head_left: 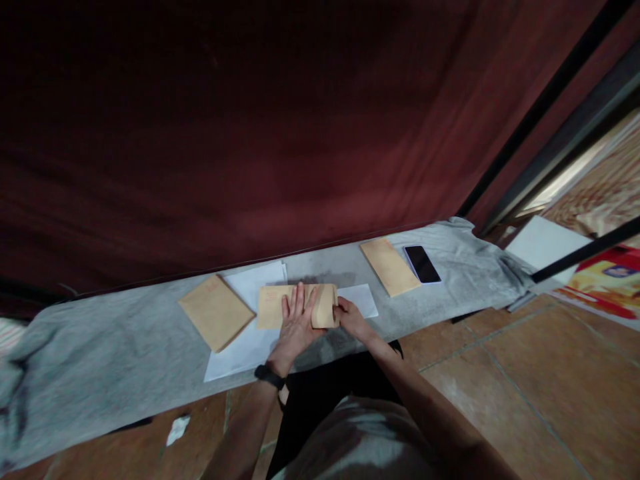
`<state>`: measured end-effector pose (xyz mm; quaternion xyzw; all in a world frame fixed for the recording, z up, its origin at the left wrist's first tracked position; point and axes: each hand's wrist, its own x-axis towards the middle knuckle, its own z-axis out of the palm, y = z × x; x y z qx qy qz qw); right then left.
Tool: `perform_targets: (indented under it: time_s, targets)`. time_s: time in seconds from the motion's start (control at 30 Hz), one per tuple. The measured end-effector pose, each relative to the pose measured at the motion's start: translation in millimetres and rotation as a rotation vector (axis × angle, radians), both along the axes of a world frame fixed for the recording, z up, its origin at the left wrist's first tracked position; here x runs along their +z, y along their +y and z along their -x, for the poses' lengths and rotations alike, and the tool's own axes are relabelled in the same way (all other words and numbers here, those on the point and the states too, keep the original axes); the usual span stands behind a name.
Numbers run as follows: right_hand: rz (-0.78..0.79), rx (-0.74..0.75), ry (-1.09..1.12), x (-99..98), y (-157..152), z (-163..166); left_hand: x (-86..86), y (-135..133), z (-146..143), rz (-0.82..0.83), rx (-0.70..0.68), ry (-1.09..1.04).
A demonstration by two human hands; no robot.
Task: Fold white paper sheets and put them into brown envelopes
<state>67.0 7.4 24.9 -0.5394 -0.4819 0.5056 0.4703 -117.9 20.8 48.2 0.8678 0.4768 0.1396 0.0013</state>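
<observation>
Now the left hand lies on a brown envelope, fingers apart, while the right hand touches its end, grip unclear.

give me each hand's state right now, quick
Left hand: open, spread on the brown envelope.
Right hand: curled at that envelope's right end; grip unclear.

I see a tan envelope lying lengthwise on the surface. Its right end bulges; reddish print marks its left.
</observation>
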Motion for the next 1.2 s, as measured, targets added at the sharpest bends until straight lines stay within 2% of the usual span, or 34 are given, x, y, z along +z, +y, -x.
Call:
perform_targets:
  time_s: [0.2, 0.4, 0.47, 0.6, 0.67, 0.8, 0.87, 0.93, 1.03, 1.2]
  targets:
    - [0.045, 0.038, -0.023, -3.2, -2, 1, 15.0, 18, 3, 0.025, -0.129, 0.084]
    - [0.057, -0.061, -0.205, -5.7, -1, -3, 17.4, 15, 1, -0.017, -0.138, 0.059]
    - [0.007, -0.119, -0.260, -3.1, -4, -6, 15.3, 15, 1, -0.012, -0.139, 0.056]
    - [-0.223, -0.261, -0.397, 3.7, -12, -8, 9.0, 17, 0, -0.004, -0.117, 0.040]
    - [-0.226, -0.208, -0.340, 6.2, -14, -8, 6.0, 18, 0, 0.001, -0.119, 0.030]
    - [-0.075, 0.072, -0.053, 10.5, -10, -5, 3.1, 21, 1, 0.031, -0.143, 0.025]
    - [-0.020, 0.144, 0.096, 12.6, -8, -3, 4.1, 22, 1, 0.052, -0.153, 0.037]
    - [0.039, 0.141, 0.167, 13.8, -5, -2, 7.0, 22, 1, 0.070, -0.169, 0.059]
    - [0.120, 0.100, 0.106, 12.1, 0, 2, 14.2, 22, 0, 0.088, -0.200, 0.085]
    - [0.113, 0.111, 0.054, 5.4, 3, -6, 24.4, 24, 7, 0.113, -0.248, 0.111]
